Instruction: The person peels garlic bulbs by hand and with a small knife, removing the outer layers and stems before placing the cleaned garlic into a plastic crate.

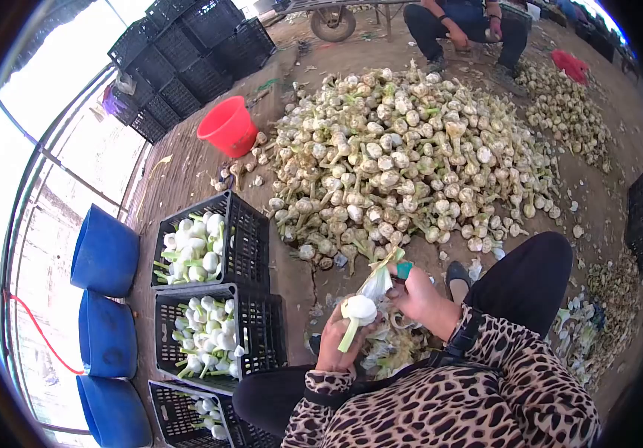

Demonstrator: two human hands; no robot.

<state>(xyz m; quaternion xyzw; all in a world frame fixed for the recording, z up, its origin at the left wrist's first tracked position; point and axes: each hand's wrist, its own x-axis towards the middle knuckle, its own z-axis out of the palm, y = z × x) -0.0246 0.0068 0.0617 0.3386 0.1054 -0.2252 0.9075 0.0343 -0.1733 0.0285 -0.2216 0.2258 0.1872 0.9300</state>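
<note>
A white garlic bulb (360,309) with a short green stem rests in my left hand (334,345), whose fingers are wrapped round it from below. Close beside it on the right, my right hand (420,300) is closed round a small tool with a green part (404,269). Loose, pale outer skin (378,282) hangs between the bulb and my right hand. Its dry upper end points toward the garlic pile. Below both hands, peeled skins (396,340) lie between my legs.
Ahead spreads a large garlic pile (403,164). Black crates (250,243) of peeled bulbs stand at left, beside blue tubs (104,254). A red bucket (230,128) is behind them. Another person (467,33) sits beyond the pile, near a wheelbarrow (332,24).
</note>
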